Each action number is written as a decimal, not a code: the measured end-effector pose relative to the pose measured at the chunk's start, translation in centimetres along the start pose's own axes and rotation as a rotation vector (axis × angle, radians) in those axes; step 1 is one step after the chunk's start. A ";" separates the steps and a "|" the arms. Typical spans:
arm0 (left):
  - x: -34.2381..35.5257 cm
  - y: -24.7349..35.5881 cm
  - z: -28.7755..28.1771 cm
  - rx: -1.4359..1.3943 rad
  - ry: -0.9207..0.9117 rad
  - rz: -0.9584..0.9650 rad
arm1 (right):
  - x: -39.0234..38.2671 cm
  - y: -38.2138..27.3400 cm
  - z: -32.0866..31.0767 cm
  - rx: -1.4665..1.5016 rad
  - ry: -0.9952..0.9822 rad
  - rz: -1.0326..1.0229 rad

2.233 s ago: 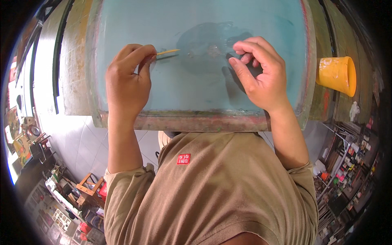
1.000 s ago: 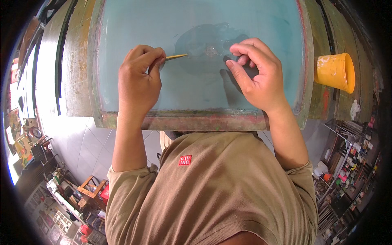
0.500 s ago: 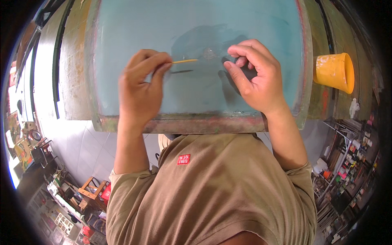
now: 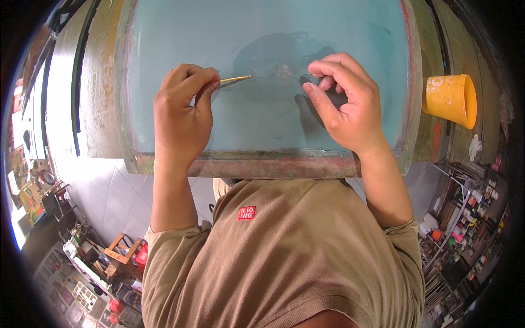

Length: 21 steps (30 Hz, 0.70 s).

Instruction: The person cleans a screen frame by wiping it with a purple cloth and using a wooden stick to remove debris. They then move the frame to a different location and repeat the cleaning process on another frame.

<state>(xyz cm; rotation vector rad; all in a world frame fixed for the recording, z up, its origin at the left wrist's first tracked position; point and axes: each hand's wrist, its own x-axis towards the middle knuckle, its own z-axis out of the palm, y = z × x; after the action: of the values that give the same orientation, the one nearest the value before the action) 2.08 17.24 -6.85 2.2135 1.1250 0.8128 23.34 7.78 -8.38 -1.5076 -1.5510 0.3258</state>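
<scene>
My left hand (image 4: pixel 183 106) is closed, pinching a thin yellow pointed stick (image 4: pixel 235 80), much like a toothpick, between thumb and fingers. The stick's tip points right at a small mark on the blue-green mesh of a framed screen (image 4: pixel 180 131); whether it touches, I cannot tell. My right hand (image 4: pixel 350 101) hovers over the screen's right half, fingers curled, with a gap between thumb and index finger and nothing in it. Between the hands lies a dark damp-looking patch (image 4: pixel 262 52) with a paler, shiny spot (image 4: pixel 283 71) in it.
A yellow plastic cup (image 4: pixel 445 98), smeared with white, lies tipped or leaning on the table right of the screen. Below it sits a crumpled white scrap (image 4: pixel 475 147). Crowded shelves (image 4: pixel 465 224) stand at the lower right, and a wooden chair (image 4: pixel 124 250) at the lower left.
My left hand has drawn slightly left with the stick, whose tip now tilts up to the right at the small mark. My right hand has barely moved.
</scene>
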 end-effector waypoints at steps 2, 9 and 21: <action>0.1 0.1 0.0 -0.003 -0.006 -0.005 | 0.0 -0.1 0.0 0.002 0.007 0.004; -0.2 0.1 0.3 -0.023 0.004 -0.026 | 0.0 -0.2 -0.1 0.006 0.002 0.004; -0.4 0.0 0.5 -0.024 0.009 -0.030 | 0.0 -0.2 0.0 -0.001 0.001 -0.012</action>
<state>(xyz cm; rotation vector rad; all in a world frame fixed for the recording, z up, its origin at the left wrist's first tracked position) 2.21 16.83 -7.30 2.1704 1.1439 0.8210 23.26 7.72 -8.24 -1.4983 -1.5593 0.3169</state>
